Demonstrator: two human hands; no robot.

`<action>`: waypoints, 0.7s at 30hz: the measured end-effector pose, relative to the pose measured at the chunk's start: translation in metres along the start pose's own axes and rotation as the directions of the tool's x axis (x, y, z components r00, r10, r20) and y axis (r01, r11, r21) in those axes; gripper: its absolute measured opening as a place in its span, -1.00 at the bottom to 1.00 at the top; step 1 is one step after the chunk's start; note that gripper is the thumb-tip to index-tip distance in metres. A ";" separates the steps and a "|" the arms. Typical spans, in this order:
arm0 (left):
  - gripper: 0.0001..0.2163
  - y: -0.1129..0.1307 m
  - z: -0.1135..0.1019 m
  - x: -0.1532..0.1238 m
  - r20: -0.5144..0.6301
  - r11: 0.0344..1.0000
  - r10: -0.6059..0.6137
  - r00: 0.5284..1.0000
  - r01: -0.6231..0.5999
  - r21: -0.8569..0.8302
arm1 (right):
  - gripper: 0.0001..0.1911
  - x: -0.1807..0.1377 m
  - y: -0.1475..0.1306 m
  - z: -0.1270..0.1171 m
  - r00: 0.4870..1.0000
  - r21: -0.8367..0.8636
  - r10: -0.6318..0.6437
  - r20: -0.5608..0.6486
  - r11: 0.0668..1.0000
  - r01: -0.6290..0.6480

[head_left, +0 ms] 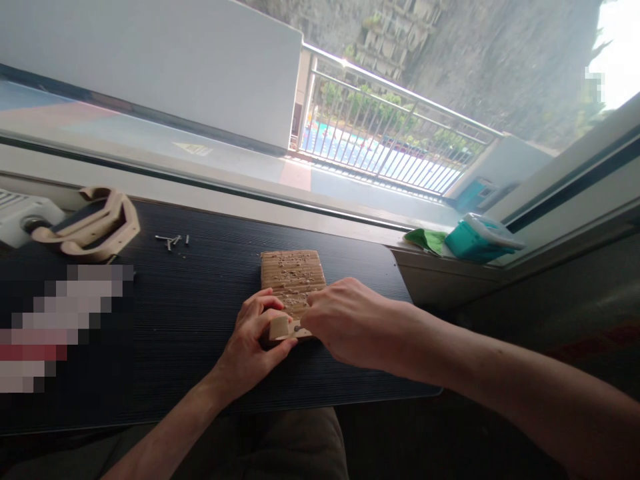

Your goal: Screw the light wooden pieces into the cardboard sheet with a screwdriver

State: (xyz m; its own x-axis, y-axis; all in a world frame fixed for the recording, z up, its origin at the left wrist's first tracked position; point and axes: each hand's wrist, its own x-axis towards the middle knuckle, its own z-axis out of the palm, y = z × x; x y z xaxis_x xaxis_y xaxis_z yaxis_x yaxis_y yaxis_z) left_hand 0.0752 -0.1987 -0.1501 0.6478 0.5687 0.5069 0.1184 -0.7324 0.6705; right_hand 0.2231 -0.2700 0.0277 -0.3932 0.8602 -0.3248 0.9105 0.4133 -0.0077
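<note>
A small, pale tan block-like piece (279,327) lies at the near end of a corrugated cardboard pad (287,261), which is strewn with crumbs. My left hand (253,333) is closed around this piece, thumb on the near side and fingers on the far side. Just right of it, my right hand (345,320) is closed in a fist-like grip over the pad's near right corner. What its fingers hold is hidden from me. A small dark spot, perhaps a screw or tool tip, shows on the piece beside those fingers.
Several loose screws (170,241) lie on the dark table (200,320). A tan curved bracket-like frame (103,227) stands at the far left beside a white device (25,213). On the window sill sit a green cloth (427,240) and a teal container (477,239).
</note>
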 end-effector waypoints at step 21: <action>-0.84 0.001 -0.001 0.001 0.006 1.000 -0.025 1.000 0.025 -0.014 | -0.76 0.002 -0.002 -0.003 1.000 0.000 0.012 0.026 1.000 -0.012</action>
State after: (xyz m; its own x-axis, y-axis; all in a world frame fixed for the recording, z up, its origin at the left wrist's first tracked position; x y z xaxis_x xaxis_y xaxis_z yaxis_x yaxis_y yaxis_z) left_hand 0.0753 -0.1985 -0.1486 0.6493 0.5842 0.4869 0.1237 -0.7128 0.6903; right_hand 0.2205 -0.2681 0.0295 -0.3790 0.8568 -0.3497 0.9151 0.4031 -0.0042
